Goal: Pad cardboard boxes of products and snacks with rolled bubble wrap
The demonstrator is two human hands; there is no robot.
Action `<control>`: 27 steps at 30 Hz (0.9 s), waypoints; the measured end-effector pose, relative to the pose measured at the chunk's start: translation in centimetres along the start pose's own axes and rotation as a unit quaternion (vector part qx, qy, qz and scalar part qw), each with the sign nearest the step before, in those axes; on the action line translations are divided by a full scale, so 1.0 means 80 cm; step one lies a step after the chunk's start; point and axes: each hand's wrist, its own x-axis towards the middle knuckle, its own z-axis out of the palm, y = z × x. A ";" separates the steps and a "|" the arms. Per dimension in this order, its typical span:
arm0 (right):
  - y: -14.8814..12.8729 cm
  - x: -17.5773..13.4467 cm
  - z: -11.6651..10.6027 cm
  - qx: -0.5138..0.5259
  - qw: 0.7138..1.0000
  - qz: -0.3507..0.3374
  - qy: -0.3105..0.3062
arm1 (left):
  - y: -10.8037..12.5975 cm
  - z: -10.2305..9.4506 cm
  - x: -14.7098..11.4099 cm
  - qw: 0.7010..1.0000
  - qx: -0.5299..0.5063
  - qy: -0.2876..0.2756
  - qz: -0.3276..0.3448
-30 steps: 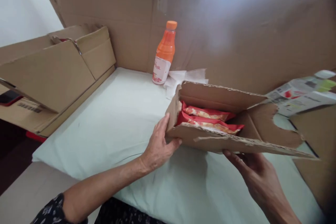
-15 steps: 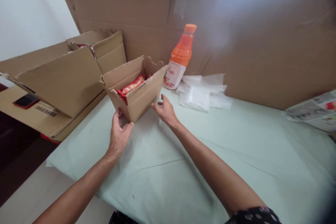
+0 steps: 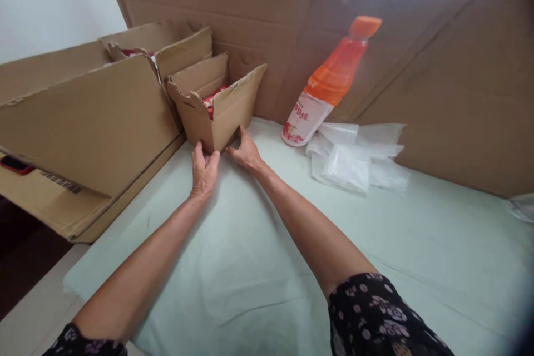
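A small open cardboard box (image 3: 233, 108) with red wrapped packets (image 3: 212, 99) inside stands at the back of the table. It is beside a larger cardboard box, close to the cardboard wall. My left hand (image 3: 204, 172) holds the lower front corner of the small box, fingers on its near end and thumb close to the corner. On the long right side, my right hand (image 3: 247, 153) grips the bottom edge with its fingers partly hidden. The packets show only in part behind the box's walls.
Larger open cardboard boxes (image 3: 92, 122) stand at left, with a red-edged phone (image 3: 16, 165) on a flap. An orange-capped bottle (image 3: 325, 86) leans right of the small box. Clear plastic packaging (image 3: 346, 161) lies beside it. Cardboard panels (image 3: 275, 28) rise behind the pale green cloth (image 3: 267, 267).
Both hands have moved the small box back and left, up beside the larger box. Its near end has turned more toward me. The camera view has shifted too.
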 end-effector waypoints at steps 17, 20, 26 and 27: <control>-0.035 -0.106 -0.013 -0.200 0.975 -0.048 -0.085 | 0.014 -0.018 0.001 0.987 0.161 0.012 -0.021; -0.042 -0.184 -0.027 -0.247 0.960 -0.106 -0.074 | 0.037 -0.018 -0.034 0.976 0.214 -0.016 -0.041; -0.018 -0.341 -0.134 -0.282 0.933 -0.185 -0.123 | 0.054 -0.008 -0.142 0.884 0.385 -0.239 0.117; -0.007 -0.365 -0.170 -0.292 0.937 -0.154 -0.116 | 0.054 -0.002 -0.163 0.865 0.392 -0.273 0.152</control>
